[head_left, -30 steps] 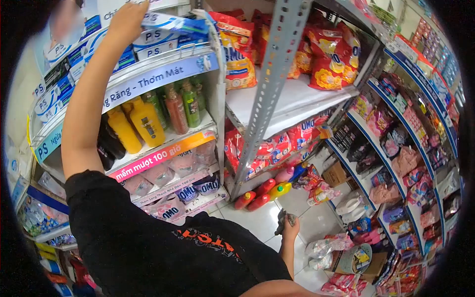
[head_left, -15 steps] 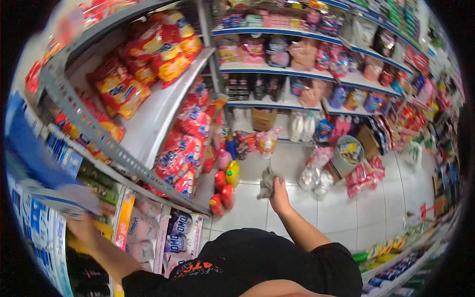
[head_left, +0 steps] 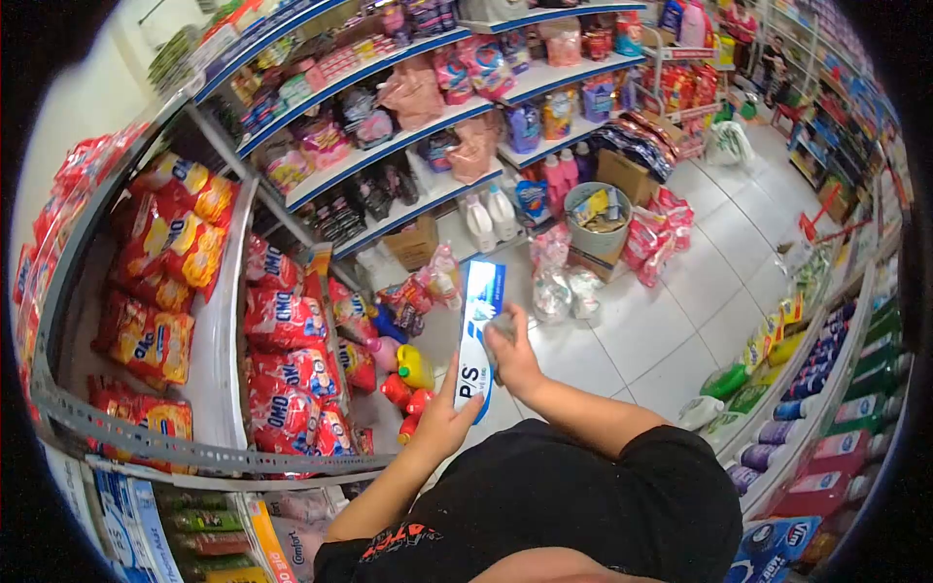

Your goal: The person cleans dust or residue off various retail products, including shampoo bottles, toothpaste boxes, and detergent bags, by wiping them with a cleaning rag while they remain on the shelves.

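A blue and white P/S box (head_left: 478,330) stands out in front of my body, long side running away from me. My left hand (head_left: 449,420) grips its lower left part. At the box's right edge is my right hand (head_left: 512,355), its fingers closed on a grey cloth (head_left: 500,332) that lies against the box. Much of the cloth is hidden by the fingers.
Red OMO bags (head_left: 292,360) fill the shelf on the left. Bottles (head_left: 415,369) stand on the floor beside it. A grey bucket (head_left: 598,222) and plastic bags (head_left: 661,238) are on the tiles ahead. Shelves of bottles (head_left: 816,476) run along the right.
My left hand has come from the far left shelf to the middle with the blue and white box. My right hand has brought the cloth against it. The view has turned right.
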`<state>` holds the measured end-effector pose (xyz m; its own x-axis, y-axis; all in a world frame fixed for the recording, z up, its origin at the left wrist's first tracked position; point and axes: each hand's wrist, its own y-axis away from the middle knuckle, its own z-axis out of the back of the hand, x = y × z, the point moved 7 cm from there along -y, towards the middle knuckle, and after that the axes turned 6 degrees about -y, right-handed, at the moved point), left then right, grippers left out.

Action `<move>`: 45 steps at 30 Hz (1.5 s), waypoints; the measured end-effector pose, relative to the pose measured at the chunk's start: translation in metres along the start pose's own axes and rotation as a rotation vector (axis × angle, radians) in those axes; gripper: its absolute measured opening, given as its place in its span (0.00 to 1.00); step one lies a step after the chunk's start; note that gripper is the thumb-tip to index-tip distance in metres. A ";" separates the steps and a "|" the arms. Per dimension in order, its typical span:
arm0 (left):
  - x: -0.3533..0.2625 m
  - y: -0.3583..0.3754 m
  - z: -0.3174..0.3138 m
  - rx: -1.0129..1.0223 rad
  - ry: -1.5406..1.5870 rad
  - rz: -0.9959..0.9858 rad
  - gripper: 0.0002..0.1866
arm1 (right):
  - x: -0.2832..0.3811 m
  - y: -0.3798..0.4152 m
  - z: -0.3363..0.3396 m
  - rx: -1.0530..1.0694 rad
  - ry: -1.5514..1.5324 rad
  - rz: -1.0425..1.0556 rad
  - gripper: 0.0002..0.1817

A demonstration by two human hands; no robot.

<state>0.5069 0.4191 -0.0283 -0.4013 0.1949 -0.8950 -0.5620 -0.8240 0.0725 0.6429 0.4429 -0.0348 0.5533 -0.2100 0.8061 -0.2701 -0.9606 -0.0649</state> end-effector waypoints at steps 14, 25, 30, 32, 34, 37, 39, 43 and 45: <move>-0.041 -0.068 -0.034 -0.077 0.020 -0.179 0.24 | -0.003 0.043 0.049 -0.195 0.018 0.016 0.37; -0.045 -0.031 -0.030 0.336 -0.046 -0.212 0.25 | 0.084 0.001 0.075 -0.430 -0.376 0.307 0.22; 0.015 -0.051 -0.025 0.400 0.365 -0.003 0.25 | 0.011 0.031 0.061 -0.562 -0.218 0.223 0.10; 0.013 -0.057 -0.025 0.428 0.470 0.064 0.24 | -0.005 0.051 0.028 -0.519 -0.049 0.200 0.14; 0.010 -0.058 -0.028 0.504 0.471 0.069 0.24 | -0.013 0.055 0.027 -0.484 -0.306 0.171 0.20; 0.000 -0.044 -0.041 0.518 0.360 -0.076 0.25 | 0.020 0.054 0.065 -0.687 -0.318 0.258 0.22; -0.006 -0.029 -0.049 0.620 0.324 -0.133 0.25 | 0.072 0.057 0.079 -0.678 -0.461 0.359 0.22; -0.029 -0.015 -0.046 0.715 0.329 -0.230 0.25 | 0.134 0.075 0.052 -0.582 -0.310 0.547 0.22; -0.016 -0.028 -0.046 0.741 0.374 -0.203 0.25 | 0.092 0.074 0.058 -0.552 -0.423 0.428 0.22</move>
<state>0.5627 0.4148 -0.0364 -0.0494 0.0057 -0.9988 -0.9775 -0.2058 0.0472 0.7193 0.3418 0.0007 0.5351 -0.6952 0.4800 -0.8136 -0.5770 0.0713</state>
